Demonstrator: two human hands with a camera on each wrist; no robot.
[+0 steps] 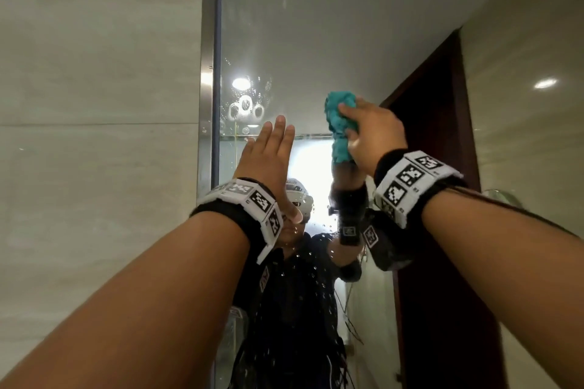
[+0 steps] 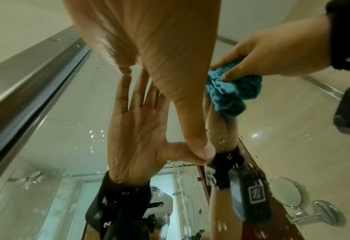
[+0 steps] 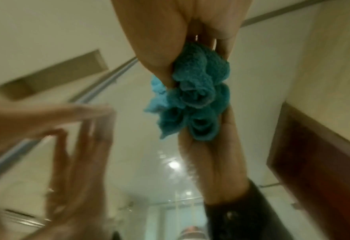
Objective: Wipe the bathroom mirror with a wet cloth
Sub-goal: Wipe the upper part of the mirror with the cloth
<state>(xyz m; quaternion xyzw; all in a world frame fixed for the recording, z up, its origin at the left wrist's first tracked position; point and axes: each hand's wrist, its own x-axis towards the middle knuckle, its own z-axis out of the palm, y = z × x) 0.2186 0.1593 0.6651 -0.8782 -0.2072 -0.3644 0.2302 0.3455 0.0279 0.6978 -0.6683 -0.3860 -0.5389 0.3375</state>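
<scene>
Mid-wipe: the bunched cloth [image 1: 339, 126] is gripped by the right hand [image 1: 373, 133] and pressed on the mirror [image 1: 316, 41]. The left hand [image 1: 268, 155] is laid flat, fingers straight. The droplets [image 1: 246, 104] probably get swept next.

Pale tiled wall [image 1: 94, 73]; dark wooden door [image 1: 442, 199]; round wall-mounted shaving mirror [image 2: 285, 191]

No readable text, only coded wristband [image 1: 407, 180] markers
</scene>
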